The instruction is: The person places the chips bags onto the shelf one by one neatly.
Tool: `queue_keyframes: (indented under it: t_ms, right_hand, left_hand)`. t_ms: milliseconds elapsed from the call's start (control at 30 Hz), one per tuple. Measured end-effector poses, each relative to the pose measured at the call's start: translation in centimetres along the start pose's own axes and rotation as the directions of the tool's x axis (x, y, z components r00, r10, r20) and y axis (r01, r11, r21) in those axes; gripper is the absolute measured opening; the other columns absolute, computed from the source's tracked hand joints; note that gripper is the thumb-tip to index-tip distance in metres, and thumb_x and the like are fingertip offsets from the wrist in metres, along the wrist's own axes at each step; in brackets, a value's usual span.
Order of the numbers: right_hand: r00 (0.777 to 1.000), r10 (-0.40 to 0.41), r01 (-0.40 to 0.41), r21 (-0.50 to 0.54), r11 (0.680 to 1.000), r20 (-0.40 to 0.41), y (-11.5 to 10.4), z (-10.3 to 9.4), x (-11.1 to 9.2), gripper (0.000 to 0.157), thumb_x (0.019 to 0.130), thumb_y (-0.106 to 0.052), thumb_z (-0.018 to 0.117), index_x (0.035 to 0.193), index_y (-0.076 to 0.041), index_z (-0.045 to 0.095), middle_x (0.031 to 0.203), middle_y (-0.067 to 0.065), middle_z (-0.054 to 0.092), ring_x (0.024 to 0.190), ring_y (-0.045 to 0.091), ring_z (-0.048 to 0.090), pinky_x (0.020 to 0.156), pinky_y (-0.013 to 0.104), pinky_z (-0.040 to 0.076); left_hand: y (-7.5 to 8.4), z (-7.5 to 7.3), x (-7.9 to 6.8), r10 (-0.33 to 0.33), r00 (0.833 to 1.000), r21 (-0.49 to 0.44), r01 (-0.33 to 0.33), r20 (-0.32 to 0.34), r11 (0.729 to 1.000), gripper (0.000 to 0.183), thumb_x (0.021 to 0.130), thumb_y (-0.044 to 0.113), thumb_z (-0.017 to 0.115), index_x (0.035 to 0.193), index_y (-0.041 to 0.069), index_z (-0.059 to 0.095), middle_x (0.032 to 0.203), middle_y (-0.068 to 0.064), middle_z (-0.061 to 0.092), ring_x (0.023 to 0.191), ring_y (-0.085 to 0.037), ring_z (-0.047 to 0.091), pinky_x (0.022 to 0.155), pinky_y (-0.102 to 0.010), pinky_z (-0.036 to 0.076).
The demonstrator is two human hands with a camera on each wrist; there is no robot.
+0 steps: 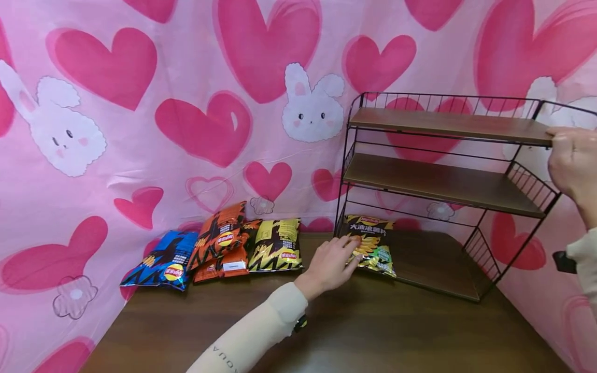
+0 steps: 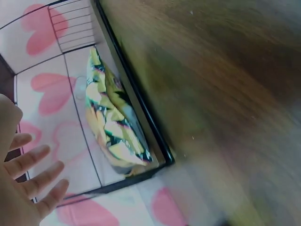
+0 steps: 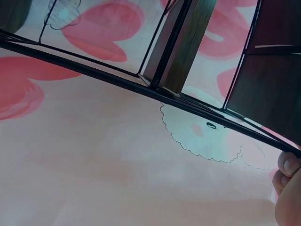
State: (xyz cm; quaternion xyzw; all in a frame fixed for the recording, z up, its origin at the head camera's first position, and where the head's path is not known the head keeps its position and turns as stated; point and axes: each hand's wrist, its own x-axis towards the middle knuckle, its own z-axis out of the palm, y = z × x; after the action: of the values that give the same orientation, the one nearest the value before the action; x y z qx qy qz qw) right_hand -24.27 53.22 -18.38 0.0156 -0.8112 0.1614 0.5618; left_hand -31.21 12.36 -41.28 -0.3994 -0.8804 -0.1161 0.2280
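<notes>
A yellow-and-black bag of potato chips [image 1: 370, 228] stands at the left end of the bottom level of a three-tier shelf rack [image 1: 448, 124]. Just in front of its left side, my left hand [image 1: 328, 264] reaches with fingers spread and holds nothing. In the left wrist view a gap shows between the left hand's fingers [image 2: 41, 176] and the chip bag [image 2: 113, 117]. My right hand [image 1: 576, 160] grips the front right corner of the rack's top shelf; its curled fingers show at the frame's end in the right wrist view.
Left of the rack, against the heart-and-rabbit cloth [image 1: 196, 67], lean a blue chip bag [image 1: 163, 259], several orange chip bags [image 1: 221, 235] and a yellow chip bag [image 1: 276, 243]. All rest on a dark wooden table [image 1: 364, 331]. The rack's middle shelf [image 1: 434, 181] is brown wood.
</notes>
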Motion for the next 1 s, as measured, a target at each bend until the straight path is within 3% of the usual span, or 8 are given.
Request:
queue_keyframes:
  t_ms: [33, 167, 300, 400, 600, 800, 933, 1000]
  right_hand:
    - [0.996, 0.086, -0.086, 0.029, 0.996, 0.033, -0.5, 0.1, 0.2, 0.052, 0.101, -0.021, 0.030, 0.111, 0.016, 0.066, 0.111, -0.029, 0.070, 0.117, -0.009, 0.057, 0.095, 0.001, 0.025]
    - [0.988, 0.090, -0.076, -0.114, 0.991, 0.126, -1.5, 0.4, 0.6, 0.055, 0.102, -0.021, 0.025, 0.117, 0.010, 0.068, 0.130, 0.028, 0.062, 0.127, 0.046, 0.056, 0.105, 0.004, 0.023]
    - [0.987, 0.072, -0.057, -0.108, 0.993, 0.141, -1.5, 0.6, 0.7, 0.055, 0.102, -0.020, 0.025, 0.119, 0.010, 0.067, 0.129, 0.030, 0.061, 0.125, 0.052, 0.054, 0.106, 0.005, 0.022]
    - [0.989, 0.064, -0.054, -0.081, 0.995, 0.133, -1.1, 0.6, 0.6, 0.055, 0.102, -0.020, 0.025, 0.118, 0.011, 0.068, 0.132, 0.016, 0.066, 0.129, 0.042, 0.056, 0.102, 0.002, 0.022]
    - [0.995, 0.083, -0.086, 0.063, 0.994, 0.059, -0.2, 0.5, 0.3, 0.053, 0.101, -0.020, 0.030, 0.116, 0.016, 0.066, 0.116, -0.038, 0.060, 0.114, -0.024, 0.044, 0.098, 0.002, 0.027]
    - [0.991, 0.130, -0.133, 0.104, 0.986, 0.032, -0.1, 0.6, 0.2, 0.054, 0.101, -0.020, 0.029, 0.120, 0.018, 0.062, 0.108, -0.042, 0.055, 0.102, -0.026, 0.038, 0.102, 0.007, 0.028]
    - [0.985, 0.165, -0.169, 0.071, 0.983, 0.048, -0.2, 0.5, 0.0, 0.055, 0.101, -0.019, 0.026, 0.125, 0.017, 0.060, 0.122, -0.017, 0.067, 0.121, -0.009, 0.047, 0.110, 0.014, 0.029]
    - [0.985, 0.169, -0.172, 0.089, 0.981, 0.041, -0.1, 0.5, -0.2, 0.055, 0.101, -0.020, 0.026, 0.125, 0.017, 0.060, 0.113, -0.029, 0.061, 0.118, -0.013, 0.045, 0.108, 0.013, 0.028]
  left_hand:
    - [-0.6, -0.4, -0.6, -0.013, 1.000, -0.008, 0.013, -0.011, 1.000, 0.039, 0.106, 0.040, 0.054, 0.139, 0.021, 0.061, 0.127, 0.001, 0.066, 0.106, -0.018, 0.064, 0.088, -0.037, 0.055]
    - [-2.7, -1.3, -2.5, -0.050, 0.995, -0.043, 0.047, -0.084, 0.998, 0.036, 0.105, 0.038, 0.056, 0.133, 0.017, 0.065, 0.116, 0.000, 0.069, 0.098, -0.018, 0.067, 0.081, -0.038, 0.057]
    - [-4.5, -1.6, -3.8, -0.089, 0.981, -0.087, 0.075, -0.175, 0.993, 0.028, 0.105, 0.033, 0.057, 0.121, 0.014, 0.070, 0.111, 0.000, 0.071, 0.097, -0.020, 0.069, 0.080, -0.039, 0.057]
    - [-5.8, -1.9, -4.4, -0.130, 0.966, -0.104, 0.109, -0.224, 0.989, 0.023, 0.104, 0.031, 0.058, 0.114, 0.014, 0.071, 0.105, 0.000, 0.071, 0.094, -0.020, 0.070, 0.077, -0.040, 0.058]
    - [-8.0, -2.3, -5.0, -0.203, 0.951, -0.077, 0.190, -0.232, 0.979, 0.023, 0.103, 0.031, 0.060, 0.110, 0.013, 0.072, 0.100, -0.002, 0.071, 0.088, -0.025, 0.070, 0.072, -0.043, 0.057]
    - [-10.4, -2.0, -5.0, -0.329, 0.933, -0.040, 0.326, -0.147, 0.944, 0.031, 0.103, 0.035, 0.059, 0.119, 0.011, 0.071, 0.117, -0.009, 0.071, 0.106, -0.033, 0.065, 0.090, -0.052, 0.052]
    - [-11.5, -1.1, -5.1, -0.428, 0.901, -0.034, 0.426, -0.079, 0.904, 0.037, 0.103, 0.037, 0.060, 0.128, 0.011, 0.068, 0.130, -0.012, 0.065, 0.118, -0.038, 0.058, 0.100, -0.058, 0.045]
    - [-11.8, -0.6, -5.1, -0.469, 0.881, -0.024, 0.469, -0.060, 0.883, 0.039, 0.101, 0.037, 0.062, 0.129, 0.011, 0.068, 0.132, -0.013, 0.063, 0.120, -0.039, 0.055, 0.101, -0.061, 0.043]
